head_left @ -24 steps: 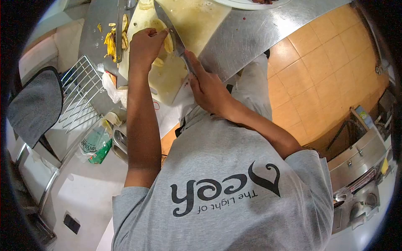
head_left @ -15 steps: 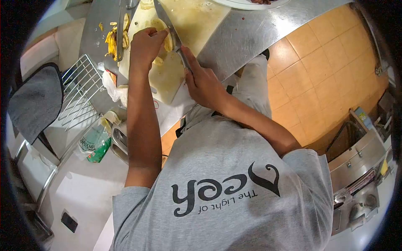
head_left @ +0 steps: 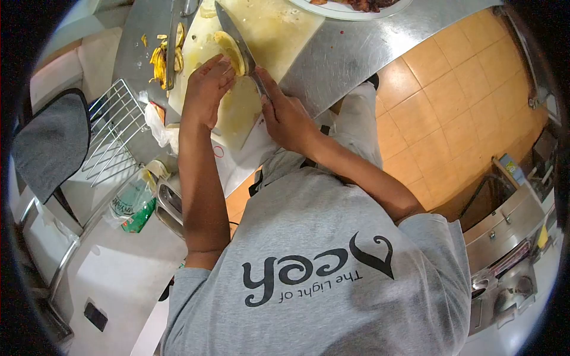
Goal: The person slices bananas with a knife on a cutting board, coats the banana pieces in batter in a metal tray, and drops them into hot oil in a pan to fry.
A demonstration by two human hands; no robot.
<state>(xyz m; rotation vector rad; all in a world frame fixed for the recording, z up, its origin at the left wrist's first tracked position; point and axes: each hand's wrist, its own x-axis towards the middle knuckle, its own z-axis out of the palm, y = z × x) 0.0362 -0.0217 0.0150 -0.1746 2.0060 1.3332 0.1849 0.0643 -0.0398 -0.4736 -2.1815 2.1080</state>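
A kitchen knife (head_left: pixel 236 43) is in my right hand (head_left: pixel 289 121), its handle gripped and its blade pointing away from me over the cutting board (head_left: pixel 285 29). Along the blade's left side lies a pale yellow piece of peeled banana (head_left: pixel 228 47). My left hand (head_left: pixel 208 86) rests at the banana's near end, fingers stretched out and close together, fingertips right at the fruit. Part of the banana is hidden behind those fingers. Another pale piece (head_left: pixel 208 8) lies at the board's far end.
Yellow banana peels (head_left: pixel 159 62) lie left of the board on the steel table (head_left: pixel 356 44). A plate (head_left: pixel 356 10) of dark food stands at the far right. Left are a wire rack (head_left: pixel 116 133), a plastic bag (head_left: pixel 133 204) and, lower down, a phone (head_left: pixel 95 317).
My left hand has drawn slightly nearer to me, and its fingers have gone from a pinch to stretched out at the banana's near end. The knife has barely moved.
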